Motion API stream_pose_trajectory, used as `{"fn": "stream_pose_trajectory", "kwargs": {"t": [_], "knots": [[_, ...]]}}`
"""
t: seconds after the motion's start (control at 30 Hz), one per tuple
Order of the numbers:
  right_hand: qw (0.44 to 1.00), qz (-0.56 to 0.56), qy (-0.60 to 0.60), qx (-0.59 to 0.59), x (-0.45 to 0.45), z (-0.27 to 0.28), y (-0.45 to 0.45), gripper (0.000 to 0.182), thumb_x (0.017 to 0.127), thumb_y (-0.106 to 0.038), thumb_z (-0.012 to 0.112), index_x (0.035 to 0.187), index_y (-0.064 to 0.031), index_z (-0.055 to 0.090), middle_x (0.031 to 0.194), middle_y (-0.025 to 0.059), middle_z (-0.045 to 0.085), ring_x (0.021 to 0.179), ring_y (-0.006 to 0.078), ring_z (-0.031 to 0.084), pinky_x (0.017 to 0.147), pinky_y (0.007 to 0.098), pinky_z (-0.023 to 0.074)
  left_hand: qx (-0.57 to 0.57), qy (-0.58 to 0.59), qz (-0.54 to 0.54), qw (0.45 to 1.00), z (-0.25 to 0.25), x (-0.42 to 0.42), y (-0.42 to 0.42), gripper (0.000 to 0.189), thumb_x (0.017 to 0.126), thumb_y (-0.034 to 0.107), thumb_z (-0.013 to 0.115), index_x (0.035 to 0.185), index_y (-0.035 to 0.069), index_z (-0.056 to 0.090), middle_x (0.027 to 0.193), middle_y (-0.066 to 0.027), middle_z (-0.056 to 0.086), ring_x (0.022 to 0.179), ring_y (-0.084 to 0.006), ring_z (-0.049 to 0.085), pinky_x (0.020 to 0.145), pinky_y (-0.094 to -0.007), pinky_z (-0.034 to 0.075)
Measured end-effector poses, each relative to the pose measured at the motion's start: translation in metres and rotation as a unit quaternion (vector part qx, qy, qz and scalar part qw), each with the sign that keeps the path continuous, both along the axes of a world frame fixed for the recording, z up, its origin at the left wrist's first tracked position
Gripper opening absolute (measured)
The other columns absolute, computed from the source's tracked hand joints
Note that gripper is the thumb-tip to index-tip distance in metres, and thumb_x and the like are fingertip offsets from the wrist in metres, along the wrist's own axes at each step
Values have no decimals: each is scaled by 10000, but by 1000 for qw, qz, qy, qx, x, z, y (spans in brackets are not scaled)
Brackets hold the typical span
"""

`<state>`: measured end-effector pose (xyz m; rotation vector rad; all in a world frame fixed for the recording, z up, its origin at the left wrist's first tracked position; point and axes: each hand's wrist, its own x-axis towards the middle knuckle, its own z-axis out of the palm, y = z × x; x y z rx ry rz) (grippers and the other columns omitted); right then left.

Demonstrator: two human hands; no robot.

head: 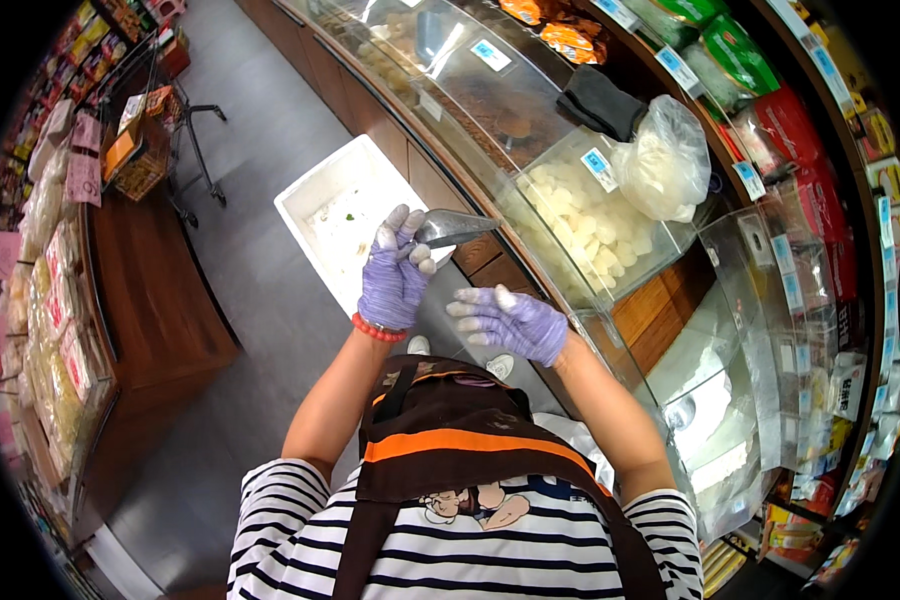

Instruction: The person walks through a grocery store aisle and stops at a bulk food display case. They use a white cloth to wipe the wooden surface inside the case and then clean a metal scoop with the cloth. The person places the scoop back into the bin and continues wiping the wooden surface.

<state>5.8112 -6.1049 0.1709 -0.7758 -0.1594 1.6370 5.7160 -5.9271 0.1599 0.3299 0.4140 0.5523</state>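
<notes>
My left hand (394,281), in a purple knit glove with pale fingertips, grips a metal scoop (454,226). The scoop points right, towards the edge of the display counter. Beneath and beyond that hand is a white foam box (311,232) with a few small bits on its bottom. My right hand (514,322) wears a matching glove and hangs in the air with fingers apart, holding nothing. To its upper right, a clear bin holds pale, flat food pieces (585,217). A tied clear plastic bag (664,161) with whitish contents rests at the bin's back corner, beside a black cloth-like item (600,101).
The clear-walled display counter (487,202) curves along my right, with packaged goods (784,131) shelved behind it. On the left stand a wooden display stand (150,300) bearing bagged goods and a shopping cart (157,142). Grey floor (247,247) runs between.
</notes>
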Motion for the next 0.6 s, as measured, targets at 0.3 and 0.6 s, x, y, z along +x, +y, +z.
{"fn": "stream_pose_trajectory", "kwargs": {"t": [0.3,0.6], "knots": [[992,-78,-87,-55,-23,-8,-3,549,879,-423,445,1283,-58,370,1207,93,472,1071,191,463,882,331,394,2,-42,-70,997,8,13,-34,400,897,300,458,1245,113,390,1209,-28,464,521,-36,293,448,-162,295],[988,-137,-50,-56,-23,-4,-20,586,834,-419,530,1268,-55,378,1151,87,496,1066,190,477,888,334,404,-17,-34,-94,995,8,29,-54,367,904,303,441,1225,127,408,1187,-14,489,541,-39,313,467,-157,311]]}}
